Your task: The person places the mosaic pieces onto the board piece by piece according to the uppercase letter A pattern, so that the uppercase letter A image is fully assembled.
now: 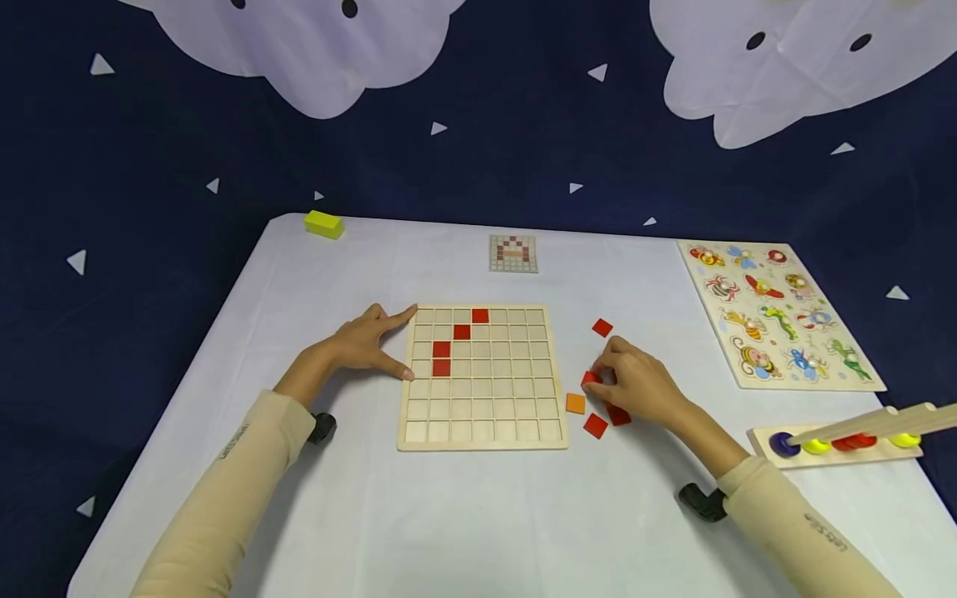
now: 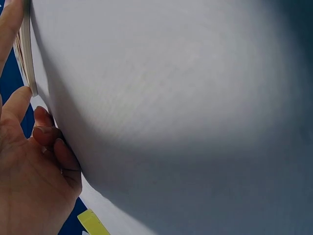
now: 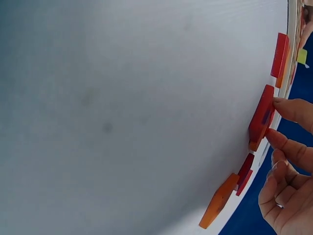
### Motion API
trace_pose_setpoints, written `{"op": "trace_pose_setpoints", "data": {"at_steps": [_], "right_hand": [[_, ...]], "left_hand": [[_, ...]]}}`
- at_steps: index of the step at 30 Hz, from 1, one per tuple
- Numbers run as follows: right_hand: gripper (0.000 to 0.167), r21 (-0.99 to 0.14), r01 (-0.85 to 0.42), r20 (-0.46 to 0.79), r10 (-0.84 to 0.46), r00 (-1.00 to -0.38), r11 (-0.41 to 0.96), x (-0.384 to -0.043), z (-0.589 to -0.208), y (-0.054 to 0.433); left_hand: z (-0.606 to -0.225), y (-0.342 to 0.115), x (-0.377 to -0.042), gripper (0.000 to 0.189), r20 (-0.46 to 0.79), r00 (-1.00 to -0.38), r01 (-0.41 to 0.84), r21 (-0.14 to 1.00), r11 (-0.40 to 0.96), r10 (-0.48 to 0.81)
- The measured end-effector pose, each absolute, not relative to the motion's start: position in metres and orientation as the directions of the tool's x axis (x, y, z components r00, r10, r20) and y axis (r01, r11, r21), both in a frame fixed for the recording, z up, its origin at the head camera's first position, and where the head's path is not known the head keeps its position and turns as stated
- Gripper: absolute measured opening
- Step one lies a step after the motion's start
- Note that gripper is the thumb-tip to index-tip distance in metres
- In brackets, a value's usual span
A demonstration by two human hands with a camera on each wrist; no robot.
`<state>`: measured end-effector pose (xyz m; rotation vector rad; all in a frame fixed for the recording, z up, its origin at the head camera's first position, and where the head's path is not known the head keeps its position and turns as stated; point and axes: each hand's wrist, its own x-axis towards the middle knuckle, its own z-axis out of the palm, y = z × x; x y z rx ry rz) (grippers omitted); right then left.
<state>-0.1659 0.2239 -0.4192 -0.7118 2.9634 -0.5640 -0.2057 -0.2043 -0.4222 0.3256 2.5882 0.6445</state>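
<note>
A wooden grid board (image 1: 493,388) lies on the table with several red squares (image 1: 442,350) set in a stepped line in its upper left part. My left hand (image 1: 362,342) rests at the board's left edge, index finger at the top corner and thumb lower down. In the left wrist view its other fingers (image 2: 45,134) are bent. To the right of the board, my right hand (image 1: 641,386) pinches a red square tile (image 1: 590,379) between thumb and index finger, low over the table. Around it lie an orange tile (image 1: 575,404) and more red tiles (image 1: 596,426), one partly under the hand.
A small pattern card (image 1: 513,254) lies behind the board. At the back left sits a yellow block (image 1: 324,224). An insect puzzle board (image 1: 785,316) lies at the right, with a wooden peg stacker (image 1: 837,446) holding coloured rings in front of it.
</note>
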Motion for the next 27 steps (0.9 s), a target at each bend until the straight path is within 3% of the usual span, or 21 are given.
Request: {"op": "trace_pose_setpoints", "data": {"at_steps": [15,27], "right_hand": [[0.023,-0.320,-0.517,0.065,-0.526,-0.848,0.794,-0.169,-0.410,0.184],[0.025,-0.281,-0.663,0.149,-0.651,-0.744,0.694,-0.169,-0.407,0.135]], "left_hand": [[-0.419,-0.212,-0.204,0.119,-0.368,-0.874,0.113,0.480,0.870,0.317],[-0.422,-0.205,-0.204,0.118,-0.368,-0.876,0.107,0.483,0.869,0.313]]}}
